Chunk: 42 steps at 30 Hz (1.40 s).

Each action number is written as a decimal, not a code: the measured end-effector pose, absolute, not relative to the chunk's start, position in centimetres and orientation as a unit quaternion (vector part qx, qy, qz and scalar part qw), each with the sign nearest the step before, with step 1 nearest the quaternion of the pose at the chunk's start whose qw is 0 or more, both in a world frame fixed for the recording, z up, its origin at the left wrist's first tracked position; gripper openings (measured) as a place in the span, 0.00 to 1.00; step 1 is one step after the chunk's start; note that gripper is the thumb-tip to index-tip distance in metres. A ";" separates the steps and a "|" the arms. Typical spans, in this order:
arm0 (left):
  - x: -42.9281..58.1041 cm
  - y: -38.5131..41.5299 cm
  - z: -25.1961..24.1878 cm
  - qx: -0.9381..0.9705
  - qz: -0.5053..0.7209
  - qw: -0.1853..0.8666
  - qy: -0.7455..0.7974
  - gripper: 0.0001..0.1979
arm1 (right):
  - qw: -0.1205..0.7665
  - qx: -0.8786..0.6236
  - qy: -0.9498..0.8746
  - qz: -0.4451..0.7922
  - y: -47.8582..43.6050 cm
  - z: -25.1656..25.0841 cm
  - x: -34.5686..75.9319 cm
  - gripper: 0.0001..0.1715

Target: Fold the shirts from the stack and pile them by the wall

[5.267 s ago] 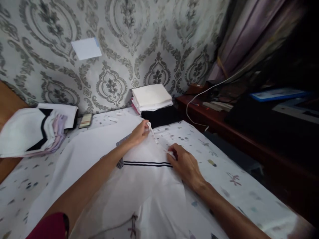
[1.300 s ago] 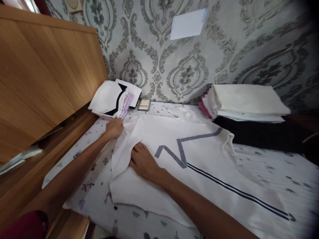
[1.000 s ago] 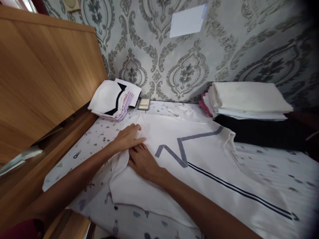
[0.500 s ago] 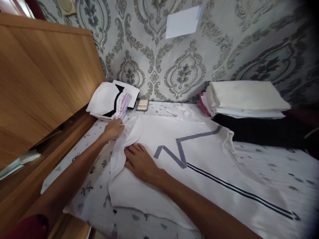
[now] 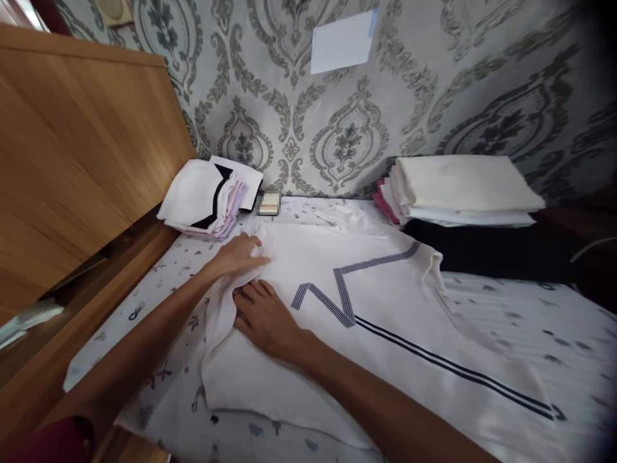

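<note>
A white shirt (image 5: 385, 283) with dark striped zigzag lines lies spread on the patterned sheet (image 5: 164, 321). Its left edge is turned up in a loose fold beneath my hands. My left hand (image 5: 238, 254) rests at the upper part of that fold, finger and thumb apart, touching the cloth. Lower down and closer to me, my right hand (image 5: 265, 315) lies palm down on the shirt beside the fold, its fingers stretched out over the fabric. Part of the folded edge is hidden under both hands.
A folded pile of clothes (image 5: 197, 196) sits at the back left, by a wooden panel (image 5: 96, 141). Close to it is a small blurred box (image 5: 268, 204). Folded cream cloths (image 5: 467, 183) and a black cloth (image 5: 491, 251) lie at the back right, against the patterned wall (image 5: 347, 135).
My left hand has moved from gripping the shirt's outer edge to lying over the fold, with its fingers spread. My right hand stays on the shirt. The view has shifted slightly.
</note>
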<state>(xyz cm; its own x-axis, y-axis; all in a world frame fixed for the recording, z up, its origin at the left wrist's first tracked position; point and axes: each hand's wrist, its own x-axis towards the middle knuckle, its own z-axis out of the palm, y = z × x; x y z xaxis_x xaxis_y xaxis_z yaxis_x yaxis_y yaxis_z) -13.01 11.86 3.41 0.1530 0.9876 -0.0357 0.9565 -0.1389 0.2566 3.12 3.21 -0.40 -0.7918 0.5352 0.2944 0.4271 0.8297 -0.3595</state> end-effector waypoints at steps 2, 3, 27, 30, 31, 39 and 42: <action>-11.8 10.8 3.9 0.757 -0.004 0.071 0.650 0.31 | 0.201 -0.256 -0.936 0.135 3.2 -0.4 3.1 0.16; -11.2 10.4 4.1 0.756 -0.031 0.058 0.651 0.29 | 0.202 -0.256 -0.936 0.133 3.3 -0.4 3.1 0.16; -13.9 13.4 0.0 0.798 0.025 0.105 0.593 0.31 | 0.147 -0.273 -0.937 0.158 3.1 -0.4 3.2 0.25; -16.2 13.7 0.2 0.764 0.032 0.069 0.641 0.30 | 0.145 -0.274 -0.937 0.162 3.1 -0.7 3.1 0.25; -16.6 13.2 0.3 0.758 0.040 0.060 0.648 0.30 | 0.149 -0.274 -0.936 0.165 3.1 -0.7 3.1 0.24; -15.0 4.8 0.0 0.797 0.075 0.127 0.585 0.30 | 0.188 -0.246 -0.934 0.177 2.8 -0.1 3.1 0.15; -16.7 3.8 -0.2 0.779 0.046 0.097 0.617 0.29 | 0.149 -0.230 -0.950 0.150 1.1 0.4 3.4 0.13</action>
<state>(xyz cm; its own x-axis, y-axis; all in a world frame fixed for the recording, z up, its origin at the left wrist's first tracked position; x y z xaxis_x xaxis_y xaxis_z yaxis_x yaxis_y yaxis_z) -16.67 3.83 -0.17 0.2337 0.9711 -0.0487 0.9532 -0.2190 0.2082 3.44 1.08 0.42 -0.8495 0.4823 0.2137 0.3931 0.8489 -0.3534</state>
